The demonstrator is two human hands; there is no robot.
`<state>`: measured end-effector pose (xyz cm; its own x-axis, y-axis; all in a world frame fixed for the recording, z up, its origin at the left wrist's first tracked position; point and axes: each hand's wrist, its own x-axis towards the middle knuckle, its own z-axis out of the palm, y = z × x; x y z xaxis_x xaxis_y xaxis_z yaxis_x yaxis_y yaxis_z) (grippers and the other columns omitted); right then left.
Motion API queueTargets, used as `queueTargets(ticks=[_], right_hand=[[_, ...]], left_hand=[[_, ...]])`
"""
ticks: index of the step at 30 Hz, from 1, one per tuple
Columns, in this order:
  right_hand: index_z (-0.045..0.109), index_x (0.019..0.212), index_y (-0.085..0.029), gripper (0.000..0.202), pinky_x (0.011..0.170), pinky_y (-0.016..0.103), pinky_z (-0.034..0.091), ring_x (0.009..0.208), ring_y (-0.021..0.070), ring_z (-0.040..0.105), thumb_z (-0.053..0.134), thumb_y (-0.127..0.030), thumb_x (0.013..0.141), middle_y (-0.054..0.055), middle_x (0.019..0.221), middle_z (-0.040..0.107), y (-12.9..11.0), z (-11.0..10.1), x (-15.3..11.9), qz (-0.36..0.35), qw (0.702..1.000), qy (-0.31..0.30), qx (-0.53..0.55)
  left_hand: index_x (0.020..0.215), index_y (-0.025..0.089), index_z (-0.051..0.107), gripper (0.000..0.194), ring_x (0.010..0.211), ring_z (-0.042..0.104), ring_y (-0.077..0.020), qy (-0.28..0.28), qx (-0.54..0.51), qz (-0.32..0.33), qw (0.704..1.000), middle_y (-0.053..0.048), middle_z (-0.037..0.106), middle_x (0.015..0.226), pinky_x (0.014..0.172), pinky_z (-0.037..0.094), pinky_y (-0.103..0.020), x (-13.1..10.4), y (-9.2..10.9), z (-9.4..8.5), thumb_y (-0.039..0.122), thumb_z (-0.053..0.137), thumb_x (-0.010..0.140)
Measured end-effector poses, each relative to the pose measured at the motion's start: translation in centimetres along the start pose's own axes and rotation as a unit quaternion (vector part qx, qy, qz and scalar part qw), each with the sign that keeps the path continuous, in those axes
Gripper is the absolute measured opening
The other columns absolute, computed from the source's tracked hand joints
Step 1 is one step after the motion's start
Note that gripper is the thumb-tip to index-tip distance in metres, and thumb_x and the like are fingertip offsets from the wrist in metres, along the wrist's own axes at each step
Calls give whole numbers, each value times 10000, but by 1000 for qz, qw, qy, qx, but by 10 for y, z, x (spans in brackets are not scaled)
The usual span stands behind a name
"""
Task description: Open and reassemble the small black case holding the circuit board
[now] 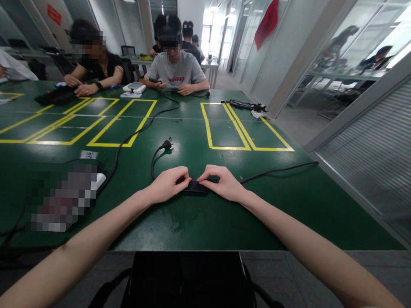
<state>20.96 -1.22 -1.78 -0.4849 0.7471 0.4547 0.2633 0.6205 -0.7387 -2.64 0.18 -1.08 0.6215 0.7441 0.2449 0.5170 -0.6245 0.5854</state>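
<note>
A black power adapter (195, 188) lies on the green table in front of me, partly covered by my fingers. At its left end my left hand (170, 183) is closed in a pinch, thumb and forefinger against the adapter. My right hand (223, 183) pinches the opposite end in the same way. One black cord runs out from behind my left hand and ends in a mains plug (166, 144) on the table. From beside my right hand another black cable (279, 172) stretches to the table's right edge.
Yellow tape rectangles (211, 127) mark the green table (264, 219). To the left lies a blurred-out object (67, 196) beside a long black cable (117, 153). A folded black stand-like item (246, 105) rests at the far right. Two people (175, 67) work across the table.
</note>
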Motion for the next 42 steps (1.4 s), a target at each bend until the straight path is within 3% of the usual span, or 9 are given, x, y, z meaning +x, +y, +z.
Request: queueTargets(ticks=[5,9,13,18,24,31,36,38,42], right_hand=[[746,867,-196,122,758,299,504,793,169,649,659,-135,928,27,831,697,1,4,-1,-21,998,4,-60],[716,886,-189,134,735,291,466,780,166,630,615,-166,971,29,822,669,4,10,-2,8,990,1,-142],[655,792,-182,250,732,300,423,762,167,594,545,-193,1016,32,794,643,7,8,-2,23,974,-44,-222],[680,906,-182,226,766,311,416,784,171,604,507,-227,1042,39,857,657,5,-3,-3,1,967,-111,-228],[689,1048,-182,252,788,327,440,828,193,610,695,-415,952,46,925,650,-1,-11,-7,-7,970,-147,-194],[651,973,-179,240,723,295,417,743,161,565,759,-380,899,4,841,597,-3,-8,-8,16,978,-136,-155],[641,967,-186,271,717,295,413,754,169,558,796,-373,847,5,843,593,-6,-8,-8,-19,977,-123,-171],[644,972,-189,265,728,301,423,770,176,569,792,-370,847,11,850,602,-6,-9,-8,-30,977,-119,-176],[646,992,-195,262,740,303,459,839,193,605,788,-358,843,50,960,651,-8,-9,-8,-20,981,-116,-157]], left_hand=[[754,213,442,230,629,451,-139,0,31,-8,999,42,476,693,616,331,-261,0,2,6,275,465,974],[768,217,433,230,632,457,-142,4,49,2,999,40,475,710,616,339,-263,-1,3,6,263,450,992],[780,217,443,237,651,480,-145,6,74,20,997,29,501,745,627,364,-265,-2,4,7,254,440,1015],[795,214,461,232,657,499,-150,-2,113,22,993,22,516,755,630,372,-273,0,5,6,239,452,1025],[871,207,533,239,727,560,-172,-13,161,37,986,-10,580,831,677,424,-288,-2,6,9,253,405,1067],[1017,196,613,362,870,617,-206,-43,224,68,971,-54,635,975,771,467,-319,-4,4,4,462,384,1103],[896,198,582,524,769,635,-218,-95,242,65,963,-25,635,833,659,412,-299,-2,4,-4,721,613,916],[860,205,565,556,735,642,-217,-100,233,69,965,-9,634,784,623,381,-287,-2,5,-5,747,685,843],[855,209,555,524,714,659,-209,-100,209,74,970,-6,661,785,597,351,-274,-2,6,-6,708,716,838]])
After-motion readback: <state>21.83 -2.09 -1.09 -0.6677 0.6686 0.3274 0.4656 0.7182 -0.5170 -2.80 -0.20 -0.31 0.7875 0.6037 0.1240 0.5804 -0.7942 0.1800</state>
